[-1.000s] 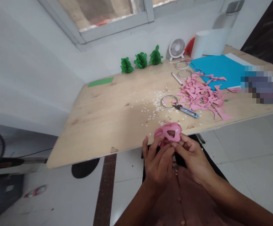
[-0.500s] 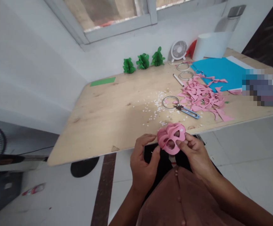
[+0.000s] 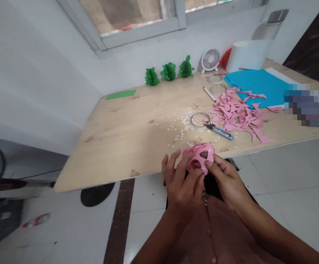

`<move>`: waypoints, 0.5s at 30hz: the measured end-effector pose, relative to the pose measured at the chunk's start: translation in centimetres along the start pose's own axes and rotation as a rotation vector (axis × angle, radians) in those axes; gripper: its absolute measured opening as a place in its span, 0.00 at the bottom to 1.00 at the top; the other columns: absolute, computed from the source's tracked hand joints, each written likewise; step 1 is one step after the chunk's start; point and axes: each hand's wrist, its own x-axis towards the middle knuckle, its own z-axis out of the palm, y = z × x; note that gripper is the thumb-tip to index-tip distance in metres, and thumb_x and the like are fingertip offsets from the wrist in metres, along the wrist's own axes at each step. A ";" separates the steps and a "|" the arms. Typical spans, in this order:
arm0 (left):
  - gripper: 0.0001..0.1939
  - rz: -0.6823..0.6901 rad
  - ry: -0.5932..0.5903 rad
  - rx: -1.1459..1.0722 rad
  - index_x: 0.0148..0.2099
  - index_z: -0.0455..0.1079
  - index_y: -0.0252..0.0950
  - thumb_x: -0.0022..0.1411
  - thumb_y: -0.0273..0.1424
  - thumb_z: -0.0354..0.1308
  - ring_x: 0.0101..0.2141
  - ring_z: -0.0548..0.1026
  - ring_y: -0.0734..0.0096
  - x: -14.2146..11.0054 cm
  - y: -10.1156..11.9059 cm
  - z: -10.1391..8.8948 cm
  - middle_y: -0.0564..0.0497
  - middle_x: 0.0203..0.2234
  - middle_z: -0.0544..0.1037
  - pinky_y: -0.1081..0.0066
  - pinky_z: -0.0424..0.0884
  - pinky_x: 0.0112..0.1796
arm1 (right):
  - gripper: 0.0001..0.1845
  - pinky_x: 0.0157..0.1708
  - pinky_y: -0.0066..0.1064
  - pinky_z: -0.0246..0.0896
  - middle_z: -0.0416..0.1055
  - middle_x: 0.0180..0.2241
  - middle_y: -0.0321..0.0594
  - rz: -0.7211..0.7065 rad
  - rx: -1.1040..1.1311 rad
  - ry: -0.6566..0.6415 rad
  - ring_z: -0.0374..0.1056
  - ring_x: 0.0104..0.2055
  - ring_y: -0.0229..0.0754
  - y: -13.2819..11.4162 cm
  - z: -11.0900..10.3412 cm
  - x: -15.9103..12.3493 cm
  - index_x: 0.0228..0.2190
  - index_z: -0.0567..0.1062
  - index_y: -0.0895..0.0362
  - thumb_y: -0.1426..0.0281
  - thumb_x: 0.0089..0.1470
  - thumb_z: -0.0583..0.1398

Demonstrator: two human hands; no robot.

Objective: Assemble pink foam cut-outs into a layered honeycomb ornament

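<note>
My right hand [image 3: 225, 178] holds a layered pink paper flower [image 3: 206, 156] at its right side, thumb on the front and fingers behind. The flower has cut-out openings and stands over the table's front edge. A small white square shows on its upper right petal. My left hand [image 3: 182, 181] is at the flower's lower left, with thumb and forefinger pinched at the bottom petal. Its other fingers are spread, partly covering the left petals. Beyond the flower lie blue thread snips [image 3: 219, 131] and a tape roll [image 3: 200, 120].
Pink paper scraps [image 3: 237, 112] are heaped at right, by blue sheets [image 3: 260, 86]. Small white bits [image 3: 185, 123] are scattered mid-table. Behind stand green paper flowers [image 3: 168, 72] and a small white fan [image 3: 210, 60]. A white pen [image 3: 209, 94] and a green strip [image 3: 121, 94] lie on the table [image 3: 115, 139].
My left hand has moved right and over the flower's front, its thumb and forefinger now at the bottom petal. The flower has shifted slightly up; my right hand keeps its hold.
</note>
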 end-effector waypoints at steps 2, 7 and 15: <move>0.04 -0.010 -0.029 0.023 0.33 0.72 0.38 0.56 0.24 0.58 0.56 0.61 0.50 0.1 0.0 0.4 0.43 0.47 0.74 0.40 0.54 0.54 | 0.13 0.39 0.31 0.61 0.74 0.28 0.33 -0.021 -0.022 0.003 0.66 0.28 0.38 -0.1 0.0 0.0 0.44 0.76 0.52 0.65 0.57 0.58; 0.05 -0.050 -0.052 0.040 0.32 0.74 0.39 0.58 0.27 0.57 0.58 0.60 0.51 0.1 -0.1 1.0 0.45 0.48 0.74 0.42 0.51 0.56 | 0.13 0.39 0.31 0.60 0.75 0.33 0.36 -0.067 -0.086 0.005 0.66 0.34 0.40 -0.2 0.0 0.0 0.42 0.76 0.53 0.66 0.56 0.58; 0.05 -0.107 0.002 0.099 0.30 0.74 0.40 0.58 0.28 0.58 0.56 0.63 0.51 -0.1 0.5 1.2 0.47 0.46 0.77 0.41 0.49 0.57 | 0.10 0.37 0.31 0.60 0.69 0.25 0.34 -0.084 -0.228 0.044 0.66 0.37 0.44 0.0 -0.3 -0.1 0.38 0.74 0.54 0.64 0.56 0.57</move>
